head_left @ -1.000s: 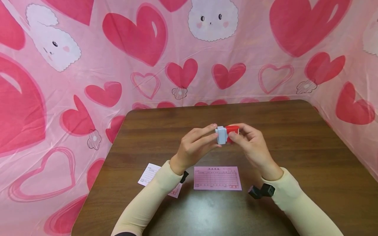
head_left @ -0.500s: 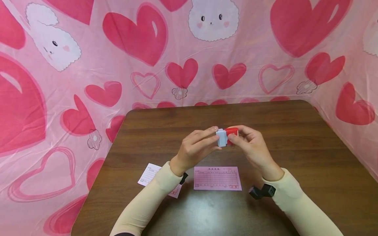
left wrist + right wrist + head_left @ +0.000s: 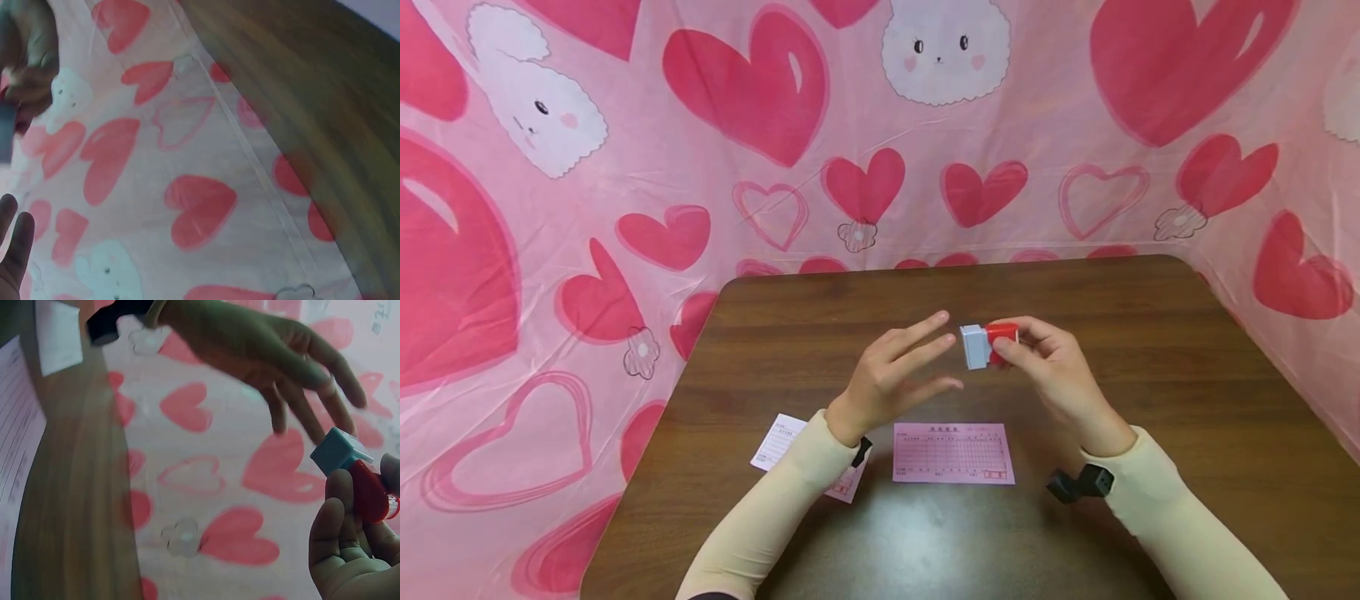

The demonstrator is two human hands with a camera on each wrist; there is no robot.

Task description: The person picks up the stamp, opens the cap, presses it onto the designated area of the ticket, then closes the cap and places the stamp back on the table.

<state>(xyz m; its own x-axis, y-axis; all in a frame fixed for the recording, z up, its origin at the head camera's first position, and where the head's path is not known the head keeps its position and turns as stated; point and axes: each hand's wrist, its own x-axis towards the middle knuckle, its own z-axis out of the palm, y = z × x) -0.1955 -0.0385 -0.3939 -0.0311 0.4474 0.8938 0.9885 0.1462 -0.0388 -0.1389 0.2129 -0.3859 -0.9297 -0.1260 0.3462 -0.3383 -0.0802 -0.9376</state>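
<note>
A small hand stamp with a red body [image 3: 1000, 332] and a light blue-grey block [image 3: 975, 347] at its left end is held above the table. My right hand [image 3: 1063, 371] pinches the red body between thumb and fingers, and the block faces left. My left hand [image 3: 886, 373] is empty, its fingers spread and its tips a short way left of the block. In the right wrist view the blue-grey block [image 3: 337, 452] juts out past my right fingers [image 3: 339, 487]. Only the left fingertips [image 3: 22, 237] show low in the left wrist view.
Below the hands a pink printed form [image 3: 953, 452] lies on the brown wooden table [image 3: 917, 533]. A white slip [image 3: 777, 440] and another pink slip [image 3: 844, 487] lie left of it, partly hidden by the left sleeve. A pink heart-patterned cloth [image 3: 895, 125] hangs behind the table.
My left fingers have let go of the blue-grey block and spread apart. My right hand has shifted slightly right with the whole stamp. The papers lie as before.
</note>
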